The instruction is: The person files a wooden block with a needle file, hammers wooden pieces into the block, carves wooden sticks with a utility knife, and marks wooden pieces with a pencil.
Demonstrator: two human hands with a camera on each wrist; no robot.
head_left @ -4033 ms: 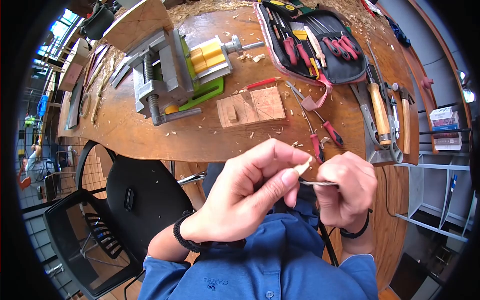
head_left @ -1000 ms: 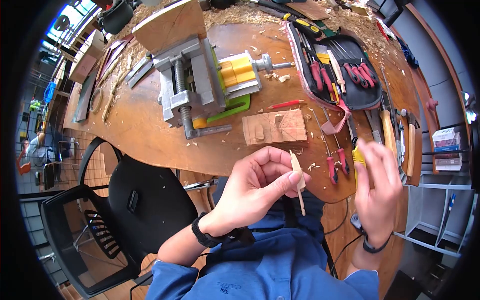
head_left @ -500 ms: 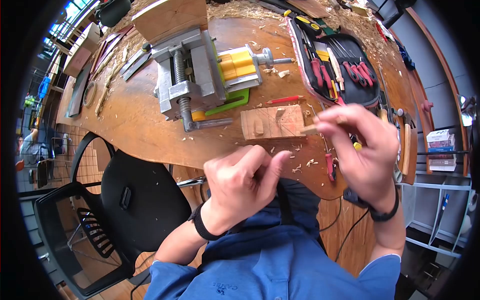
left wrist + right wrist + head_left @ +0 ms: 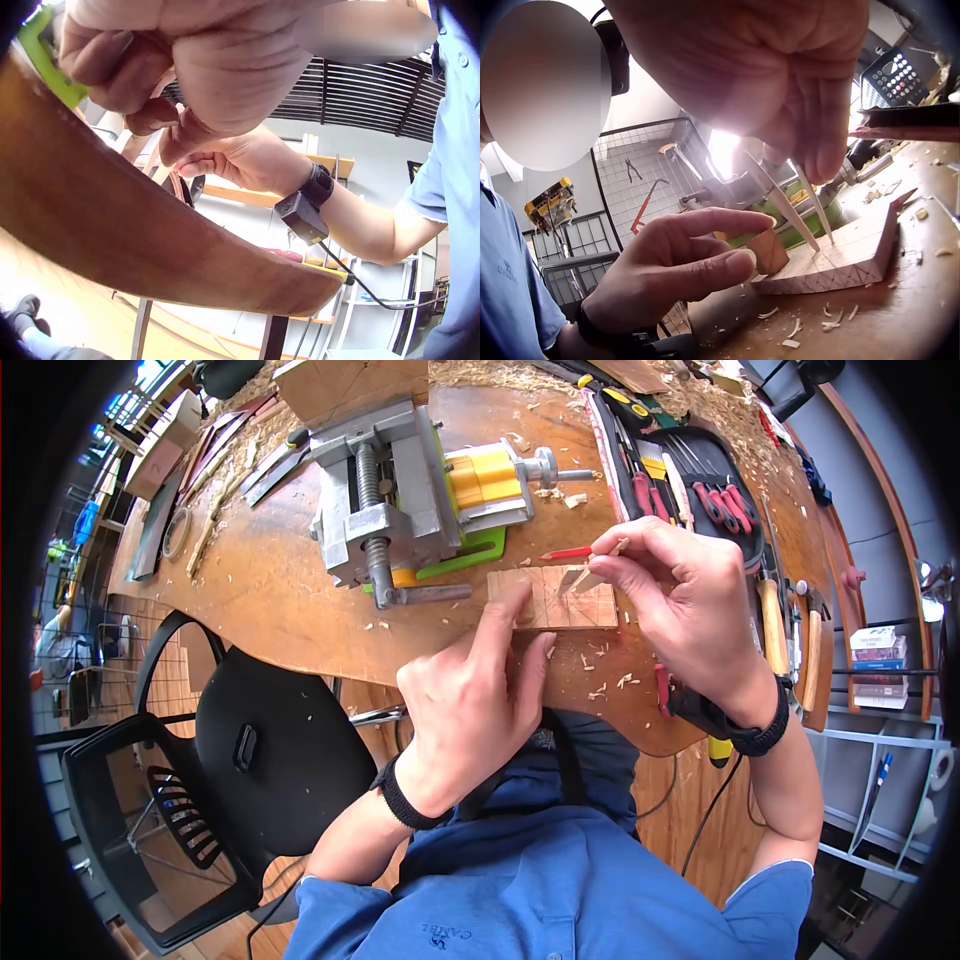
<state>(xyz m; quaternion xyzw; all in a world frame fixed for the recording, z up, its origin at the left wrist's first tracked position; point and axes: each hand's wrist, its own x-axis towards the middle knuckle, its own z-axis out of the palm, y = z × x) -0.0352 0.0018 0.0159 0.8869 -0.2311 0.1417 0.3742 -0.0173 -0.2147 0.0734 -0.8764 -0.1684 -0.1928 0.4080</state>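
Observation:
On the bench lies a flat wooden block with pencil lines and a raised square peg. My left hand reaches to the block's left part, and in the right wrist view its index finger and thumb grip the peg. My right hand pinches a slim carved piece of pale wood above the block's right part. The right wrist view shows two slender tapered lengths of this wood slanting down, their points at the block's top face. My right fingers hide their upper ends.
Behind the block stands a grey vise with yellow jaws. A red pencil lies beyond the block. To the right are a tool case, a wooden-handled tool and a yellow-handled tool at the bench edge. Shavings lie about.
My right hand has put down the yellow tool and taken the carved wood from my left hand, bringing it over the block. My left hand has moved forward and gripped the block's peg.

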